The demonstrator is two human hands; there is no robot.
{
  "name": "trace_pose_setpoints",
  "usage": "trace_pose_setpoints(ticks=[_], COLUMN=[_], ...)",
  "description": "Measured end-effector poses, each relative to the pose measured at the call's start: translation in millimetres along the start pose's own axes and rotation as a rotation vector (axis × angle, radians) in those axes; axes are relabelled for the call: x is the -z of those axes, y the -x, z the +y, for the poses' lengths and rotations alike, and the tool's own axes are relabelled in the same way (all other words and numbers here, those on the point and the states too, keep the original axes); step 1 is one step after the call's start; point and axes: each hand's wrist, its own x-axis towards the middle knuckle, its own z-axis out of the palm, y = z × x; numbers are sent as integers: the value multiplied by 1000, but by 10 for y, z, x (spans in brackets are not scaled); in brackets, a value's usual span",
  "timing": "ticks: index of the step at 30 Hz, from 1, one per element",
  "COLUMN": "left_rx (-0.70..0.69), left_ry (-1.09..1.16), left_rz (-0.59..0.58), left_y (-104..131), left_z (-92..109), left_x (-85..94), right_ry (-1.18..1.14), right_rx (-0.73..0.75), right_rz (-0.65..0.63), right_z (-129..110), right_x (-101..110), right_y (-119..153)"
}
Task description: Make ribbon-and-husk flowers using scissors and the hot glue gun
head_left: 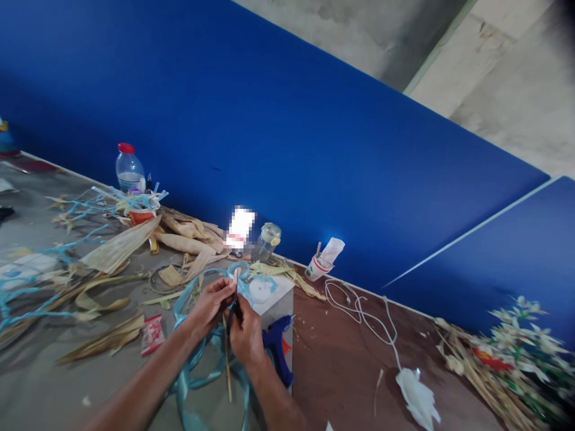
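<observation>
Head view: two bare hands meet over a grey worktop point(148, 395), working at a small pale piece point(236, 273).
The left hand point(218, 297) has thumb and fingertips pinched together, seemingly on the pale piece, which lies at about 1 o'clock from it; the right hand point(246, 332), at about 4 o'clock from the left, is clenched around a slim dark tool point(232, 314), perhaps scissors. The tool's long axis runs roughly 1 to 7 o'clock, its upper end meeting the pale piece, and the left fingertips look nearer that piece than the right. A thin tan stick point(228, 374) points toward 6 o'clock below the hands; what holds its top I cannot tell. Shiny light-blue ribbon point(182, 389) loops at 7 o'clock; a dark-blue plastic glue gun point(281, 353) lies at 4 o'clock, just beside the right hand.
</observation>
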Motion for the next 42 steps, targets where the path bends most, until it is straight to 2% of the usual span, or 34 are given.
trace_pose_setpoints(ticks=[6, 13, 23, 30, 34, 42], left_rx=[1, -139, -190, -169, -126, -39], left_ry=[-40, -105, -131, 13, 45, -14], left_rz=[17, 45, 111, 124, 91, 48], left_y=[29, -21, -33, -57, -67, -52], left_z=[43, 20, 49, 66, 70, 70], left_x=[-20, 40, 82, 117, 143, 131], right_ry=[-9, -19, -47, -294, -444, -475], right_rx=[-30, -26, -44, -110, -134, -173], right_rz=[30, 18, 11, -12, -46, -65], right_z=[6, 5, 0, -28, -59, -8], right_x=[-6, 10, 21, 43, 48, 24], right_y=[3, -10, -20, -30, -35, -32])
